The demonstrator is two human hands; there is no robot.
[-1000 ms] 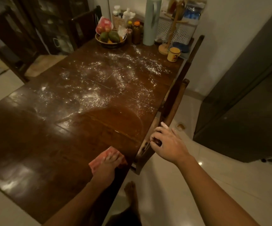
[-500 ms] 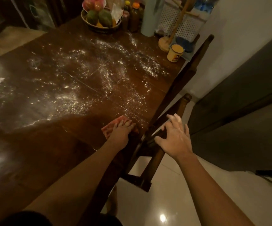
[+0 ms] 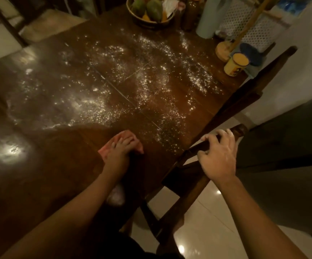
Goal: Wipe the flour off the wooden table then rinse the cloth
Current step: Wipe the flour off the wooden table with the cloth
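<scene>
White flour (image 3: 142, 85) lies scattered over the middle and far part of the dark wooden table (image 3: 39, 165). The near strip of the table looks wiped and glossy. My left hand (image 3: 121, 148) presses a pink cloth (image 3: 102, 153) flat on the table near its right edge, just short of the flour. Most of the cloth is hidden under the hand. My right hand (image 3: 217, 157) rests on the top rail of a wooden chair (image 3: 194, 176) beside the table, fingers curled over the rail.
A fruit bowl (image 3: 149, 17), jars, a tall pale flask (image 3: 207, 17), a white perforated basket (image 3: 241, 19), a wooden stand (image 3: 224, 51) and a yellow cup (image 3: 235, 66) crowd the table's far end. A second chair (image 3: 252, 90) stands further along. A dark cabinet (image 3: 291, 146) is on the right.
My left hand has slid the cloth forward along the table towards the flour. My right hand has settled on the chair rail. The view has moved closer to the table.
</scene>
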